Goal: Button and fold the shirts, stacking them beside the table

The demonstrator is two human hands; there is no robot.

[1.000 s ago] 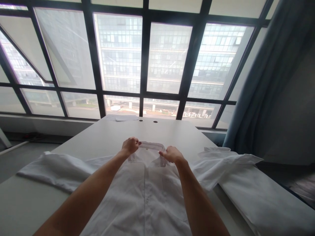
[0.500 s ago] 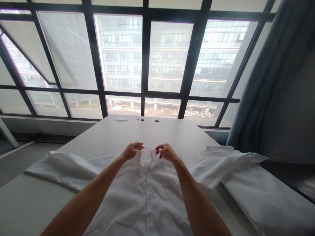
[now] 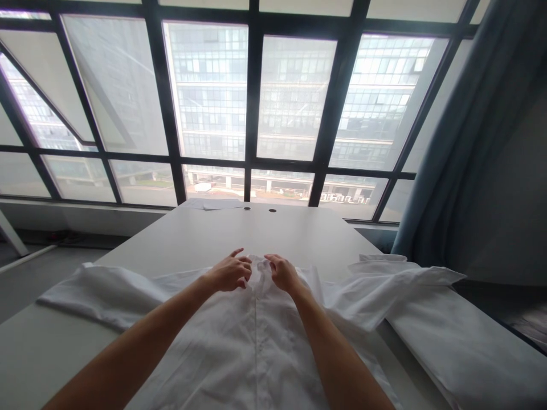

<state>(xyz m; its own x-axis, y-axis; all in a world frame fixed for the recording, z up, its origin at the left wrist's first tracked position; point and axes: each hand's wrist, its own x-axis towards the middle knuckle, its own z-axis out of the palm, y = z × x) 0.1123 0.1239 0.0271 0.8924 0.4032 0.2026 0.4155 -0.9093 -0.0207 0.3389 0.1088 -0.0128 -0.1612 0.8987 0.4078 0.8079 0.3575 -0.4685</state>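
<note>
your left hand (image 3: 231,273) has its fingers loosely bent and parted, just beside the collar of the white, button-front cloth shirt (image 3: 256,353). your right hand (image 3: 282,273) has its fingertips at the other side of this collar; whether they pinch it, i cannot tell. the shirt lies between and below your fingers, on the smooth white table (image 3: 299,233), which extends beyond them.

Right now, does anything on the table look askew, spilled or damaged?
I see no spill or obvious damage. On the white shirt, both sleeves look rumpled; the one at picture right seems to run onto the white cloth beside it, so it does not lie flat.
</note>
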